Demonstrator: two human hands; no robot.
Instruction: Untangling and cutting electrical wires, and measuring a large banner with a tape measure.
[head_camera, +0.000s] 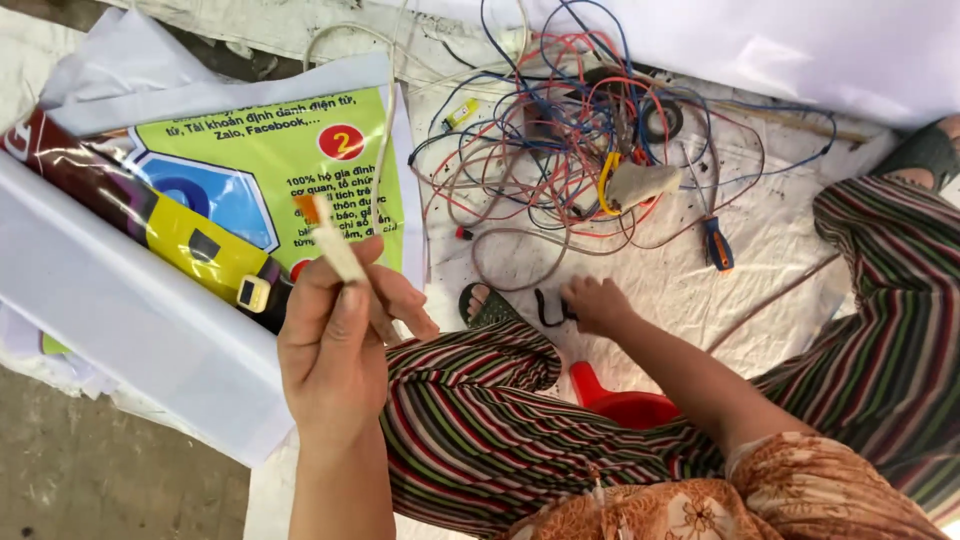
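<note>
Across the white sheet (700, 270), a wire tangle (580, 130) lies at twelve o'clock. Left hand (335, 340), at nine o'clock, pinches a cream cable (335, 248). Right hand (597, 303), centre, closes its grip on a black piece (545, 308).

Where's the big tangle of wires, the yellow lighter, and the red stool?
tangle of wires (575, 130), head view, middle of the knot.
yellow lighter (461, 113), head view, its body.
red stool (625, 405), head view, visible seat edge.

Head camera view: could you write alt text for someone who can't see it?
Seen from above, a seated person's left hand holds up a pale flat cable while the right hand picks at a black piece on a white sheet, near tangled coloured wires.
</note>
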